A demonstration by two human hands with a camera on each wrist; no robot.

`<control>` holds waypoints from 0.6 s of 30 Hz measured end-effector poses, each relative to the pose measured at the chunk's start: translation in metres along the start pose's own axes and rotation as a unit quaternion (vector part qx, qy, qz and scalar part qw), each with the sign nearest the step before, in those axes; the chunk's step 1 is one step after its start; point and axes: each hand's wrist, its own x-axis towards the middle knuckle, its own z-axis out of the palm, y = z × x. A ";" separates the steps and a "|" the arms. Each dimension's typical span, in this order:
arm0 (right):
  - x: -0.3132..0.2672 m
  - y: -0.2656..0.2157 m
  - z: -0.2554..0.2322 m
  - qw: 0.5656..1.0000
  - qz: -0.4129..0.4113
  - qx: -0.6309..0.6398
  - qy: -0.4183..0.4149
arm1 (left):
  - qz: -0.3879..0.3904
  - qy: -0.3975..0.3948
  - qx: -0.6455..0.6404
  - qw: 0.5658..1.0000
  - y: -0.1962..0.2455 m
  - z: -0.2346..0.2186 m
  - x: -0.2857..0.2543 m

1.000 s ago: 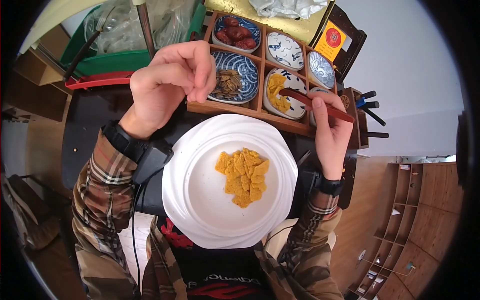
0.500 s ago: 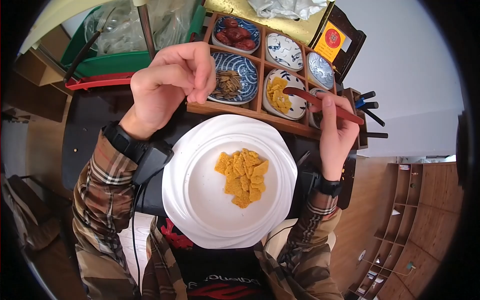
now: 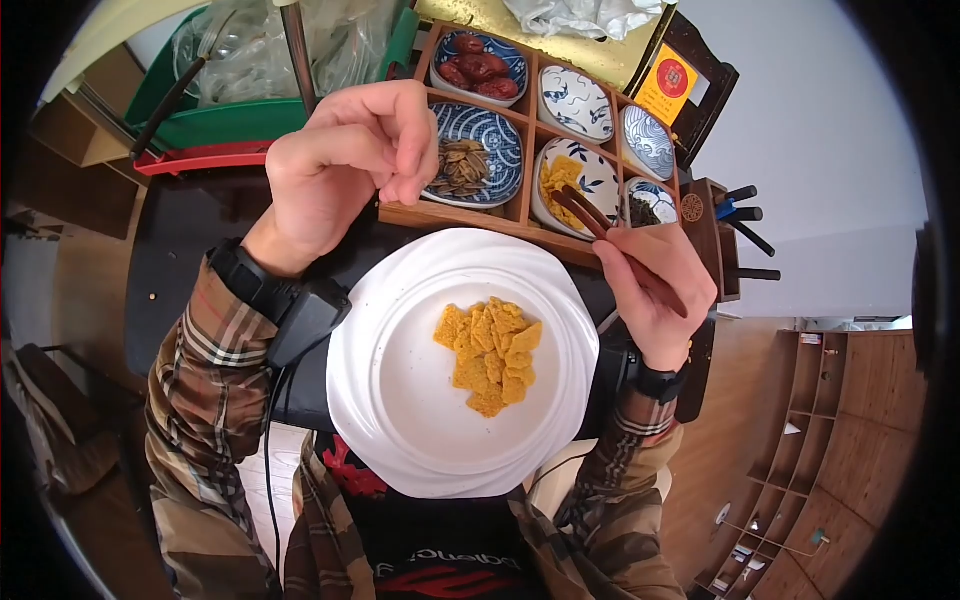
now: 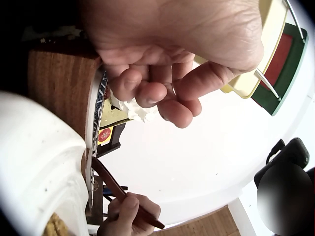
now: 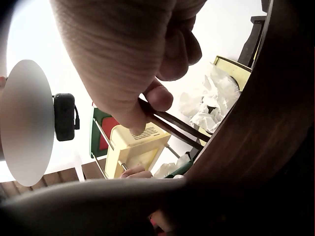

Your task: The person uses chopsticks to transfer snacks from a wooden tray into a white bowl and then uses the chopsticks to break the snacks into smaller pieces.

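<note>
The right hand point(image 3: 660, 290) pinches dark red wooden tongs point(image 3: 590, 212), whose tips are at the yellow pieces point(image 3: 563, 180) in a leaf-patterned bowl point(image 3: 597, 180). In the right wrist view both arms of the tongs point(image 5: 177, 129) show beyond the thumb. The left hand point(image 3: 350, 165) hangs loosely curled and holds nothing, raised beside the blue bowl of seeds point(image 3: 463, 168); its fingers point(image 4: 162, 98) are bent in the left wrist view. Below the hands, a large white plate point(image 3: 395, 440) holds flat orange-yellow pieces point(image 3: 489, 355) in a heap.
A wooden divided box point(image 3: 440, 217) holds several bowls, with red dates point(image 3: 478, 70) at the back left and dark leaves at the right. A green bin with plastic bags point(image 3: 240, 120) stands at the back left. A pen holder point(image 3: 712, 200) stands to the right.
The right hand has turned and brought the tongs back left and down, so their tips are at the yellow pieces in the bowl. The left hand has hardly moved. The head view has shifted slightly.
</note>
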 end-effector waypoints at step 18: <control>0.004 0.004 0.002 0.991 -0.088 -0.101 -0.010 | 0.004 0.006 0.008 1.000 0.000 0.001 0.000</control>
